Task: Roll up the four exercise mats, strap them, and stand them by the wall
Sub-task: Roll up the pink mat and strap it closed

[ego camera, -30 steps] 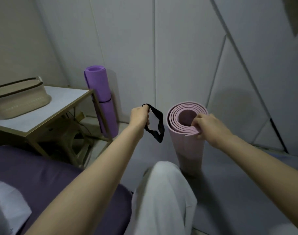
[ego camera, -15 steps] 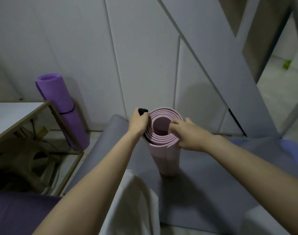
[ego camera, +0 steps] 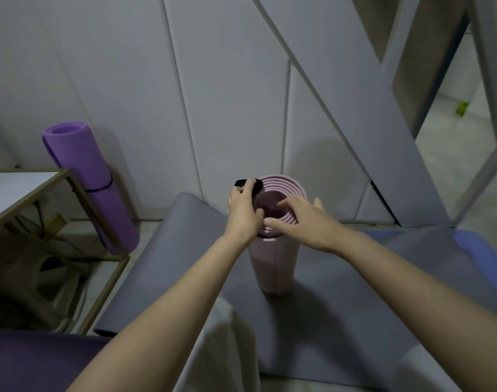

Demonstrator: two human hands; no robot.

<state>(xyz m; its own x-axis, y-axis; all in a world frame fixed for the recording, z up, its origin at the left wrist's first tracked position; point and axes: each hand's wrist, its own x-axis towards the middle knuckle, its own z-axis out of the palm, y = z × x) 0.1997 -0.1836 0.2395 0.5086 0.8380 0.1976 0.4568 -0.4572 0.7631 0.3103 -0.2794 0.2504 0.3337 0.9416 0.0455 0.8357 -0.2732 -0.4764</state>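
1. Centrally in the frame: pink mat, rolled up and standing upright on a grey mat spread flat on the floor, close to the wall.
2. Left hand at the upper left edge of the roll's top, fingers curled around a black strap, pinching it against the rim.
3. Right hand over the roll's open top from the right: thumb on the near rim, fingers bent over the hollow core, gripping the coiled layers.
4. Upper left of the frame: purple mat, rolled, bound by a thin black band, leaning against the wall beside a counter.
5. Right edge, mid-height: strip of a blue mat flat on the floor, beside the grey one.
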